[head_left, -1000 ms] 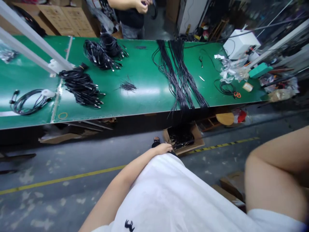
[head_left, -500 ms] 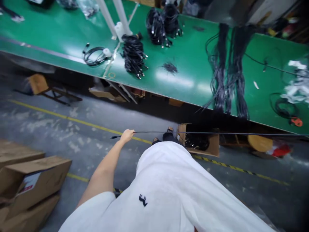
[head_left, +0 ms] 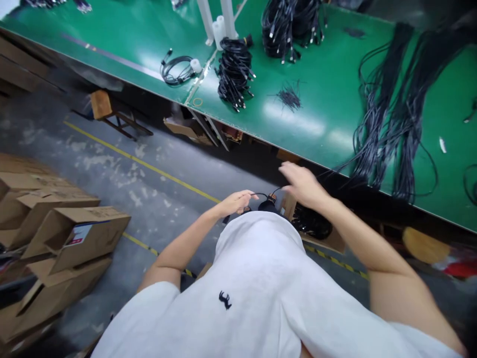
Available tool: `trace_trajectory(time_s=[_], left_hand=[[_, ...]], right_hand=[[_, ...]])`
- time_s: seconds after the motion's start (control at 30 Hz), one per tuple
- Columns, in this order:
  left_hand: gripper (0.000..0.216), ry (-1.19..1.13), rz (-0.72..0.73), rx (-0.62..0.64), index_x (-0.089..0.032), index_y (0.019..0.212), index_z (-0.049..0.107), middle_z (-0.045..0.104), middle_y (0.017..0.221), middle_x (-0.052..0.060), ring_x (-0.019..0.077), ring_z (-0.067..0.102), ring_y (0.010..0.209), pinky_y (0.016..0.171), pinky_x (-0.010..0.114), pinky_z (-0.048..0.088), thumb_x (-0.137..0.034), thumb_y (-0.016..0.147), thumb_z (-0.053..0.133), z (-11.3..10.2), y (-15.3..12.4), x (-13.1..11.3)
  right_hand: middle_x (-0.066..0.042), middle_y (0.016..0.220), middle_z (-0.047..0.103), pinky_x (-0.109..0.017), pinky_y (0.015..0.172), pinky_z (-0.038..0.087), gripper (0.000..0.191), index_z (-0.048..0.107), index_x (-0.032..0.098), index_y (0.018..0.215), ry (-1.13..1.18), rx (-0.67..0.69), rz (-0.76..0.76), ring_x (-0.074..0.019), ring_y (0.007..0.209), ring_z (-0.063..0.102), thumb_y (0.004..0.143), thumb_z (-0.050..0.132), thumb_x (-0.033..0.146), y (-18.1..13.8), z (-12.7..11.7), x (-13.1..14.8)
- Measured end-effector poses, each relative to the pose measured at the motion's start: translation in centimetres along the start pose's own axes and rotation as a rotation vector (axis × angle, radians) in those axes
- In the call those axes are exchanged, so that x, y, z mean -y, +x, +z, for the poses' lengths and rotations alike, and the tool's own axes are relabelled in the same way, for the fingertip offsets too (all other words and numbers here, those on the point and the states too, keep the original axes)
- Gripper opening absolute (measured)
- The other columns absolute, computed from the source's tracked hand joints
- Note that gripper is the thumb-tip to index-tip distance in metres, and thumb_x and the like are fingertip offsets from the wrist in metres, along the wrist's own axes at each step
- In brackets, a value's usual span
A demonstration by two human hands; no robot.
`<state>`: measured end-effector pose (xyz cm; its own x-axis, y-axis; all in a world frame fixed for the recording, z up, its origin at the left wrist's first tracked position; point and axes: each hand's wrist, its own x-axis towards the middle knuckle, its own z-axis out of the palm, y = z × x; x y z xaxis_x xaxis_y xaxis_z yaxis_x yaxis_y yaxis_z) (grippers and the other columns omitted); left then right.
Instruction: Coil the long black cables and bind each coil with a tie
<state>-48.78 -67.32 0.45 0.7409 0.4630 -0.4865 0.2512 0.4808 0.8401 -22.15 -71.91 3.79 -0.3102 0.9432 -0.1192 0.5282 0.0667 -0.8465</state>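
My left hand point(head_left: 235, 202) is closed around a thin black cable point(head_left: 261, 194) in front of my white shirt. The cable loops across to my right hand point(head_left: 301, 184), which hovers just right of it, blurred, fingers partly curled over the cable's other part. Both hands hang above the grey floor, close to an open cardboard box of black cables point(head_left: 316, 228) under the edge of the green table point(head_left: 328, 124).
On the table lie coiled cable bundles point(head_left: 234, 72), a long hank of black cables point(head_left: 395, 114) draping over the edge, and a small coil with a white part point(head_left: 179, 72). Brown cartons point(head_left: 59, 238) stack at the left on the floor. A yellow line point(head_left: 141, 164) crosses the floor.
The cable was stretched taut between my spread arms; now both hands have come together in front of me, folding it into a loop. My view has swung left.
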Motion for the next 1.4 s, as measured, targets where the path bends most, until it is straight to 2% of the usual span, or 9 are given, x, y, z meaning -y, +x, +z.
trace_trajectory(time_s=[0.07,0.2,0.37,0.5,0.6,0.73,0.87,1.17,1.4], left_hand=[[0.039,-0.273,0.090,0.028,-0.013,0.106,0.064,0.028,0.056,-0.009,0.0040,0.021,0.041,0.037,0.014,0.028,-0.047,0.089,0.058,1.2,-0.7,-3.2],[0.037,-0.723,0.363,-0.370,-0.013,0.106,0.064,0.026,0.053,-0.009,0.0031,0.022,0.037,0.032,0.007,0.023,-0.037,0.101,0.037,-3.3,-3.8,-8.2],[0.030,-0.671,0.435,-0.688,-0.015,0.108,0.063,0.034,0.051,-0.010,0.0011,0.031,0.035,0.034,0.006,0.028,-0.034,0.101,0.040,-7.3,-3.5,-8.5],[0.040,-0.173,0.163,-0.425,-0.012,0.115,0.061,0.065,0.071,-0.001,0.0072,0.061,0.056,0.058,0.018,0.052,-0.042,0.088,0.063,-1.9,0.8,-6.5],[0.051,0.005,0.093,-0.098,-0.010,0.116,0.063,0.072,0.095,0.011,0.0186,0.069,0.086,0.079,0.030,0.053,-0.050,0.084,0.064,2.9,2.7,-5.5],[0.043,-0.089,0.040,0.099,-0.010,0.104,0.067,0.061,0.063,0.001,0.0085,0.054,0.052,0.058,0.023,0.049,-0.050,0.088,0.060,5.0,3.7,-5.8],[0.033,-0.316,-0.091,0.153,-0.010,0.092,0.067,0.037,0.050,-0.008,0.0008,0.023,0.035,0.034,0.012,0.024,-0.042,0.083,0.067,4.2,4.2,-7.2],[0.027,-0.550,-0.190,0.017,-0.013,0.078,0.061,0.025,0.045,-0.010,-0.0001,0.010,0.029,0.026,0.008,0.013,-0.027,0.096,0.047,1.6,3.5,-8.4],[0.035,-0.589,0.262,-0.327,-0.021,0.096,0.062,0.014,0.044,-0.012,0.0020,0.002,0.029,0.025,0.013,0.005,-0.047,0.099,0.040,-1.4,0.3,-10.6]], right_hand=[[-0.008,0.096,0.065,-0.043,0.095,0.044,0.026,0.061,0.017,0.107,0.104,-0.050,0.049,-0.0186,0.093,0.059,0.093,0.052,0.037,0.4,2.1,-1.0],[0.005,0.056,0.043,-0.030,0.063,0.047,0.047,0.056,0.018,0.093,0.411,-0.100,0.219,-0.0107,0.048,0.041,0.097,0.028,0.055,-2.5,4.1,-5.0],[-0.006,0.076,0.063,-0.027,0.058,0.039,0.042,0.061,0.020,0.085,-0.141,-0.148,0.318,-0.0175,0.066,0.057,0.096,0.033,0.050,-8.2,1.8,-7.9],[-0.006,0.081,0.066,-0.026,0.057,0.032,0.039,0.064,0.020,0.085,-0.382,0.158,-0.021,-0.0163,0.071,0.060,0.099,0.034,0.041,-6.8,0.2,-1.4],[-0.006,0.082,0.066,-0.026,0.057,0.028,0.036,0.066,0.018,0.090,-0.443,0.054,-0.070,-0.0147,0.072,0.058,0.099,0.036,0.036,-3.2,-1.8,3.1],[-0.005,0.090,0.068,-0.025,0.058,0.028,0.031,0.068,0.018,0.090,-0.451,-0.025,0.006,-0.0146,0.077,0.058,0.097,0.043,0.033,-0.2,-4.5,3.2],[-0.003,0.093,0.069,-0.023,0.067,0.035,0.029,0.070,0.018,0.095,-0.245,-0.063,-0.032,-0.0145,0.084,0.060,0.095,0.047,0.036,0.6,-5.4,-0.3],[-0.005,0.094,0.071,-0.028,0.082,0.043,0.040,0.072,0.016,0.090,0.009,-0.278,-0.008,-0.0170,0.088,0.063,0.093,0.044,0.044,2.1,-6.2,-6.0],[-0.010,0.103,0.070,-0.033,0.083,0.045,0.039,0.072,0.017,0.097,-0.158,-0.406,0.298,-0.0207,0.096,0.062,0.096,0.039,0.037,-0.5,-5.1,-14.7]])
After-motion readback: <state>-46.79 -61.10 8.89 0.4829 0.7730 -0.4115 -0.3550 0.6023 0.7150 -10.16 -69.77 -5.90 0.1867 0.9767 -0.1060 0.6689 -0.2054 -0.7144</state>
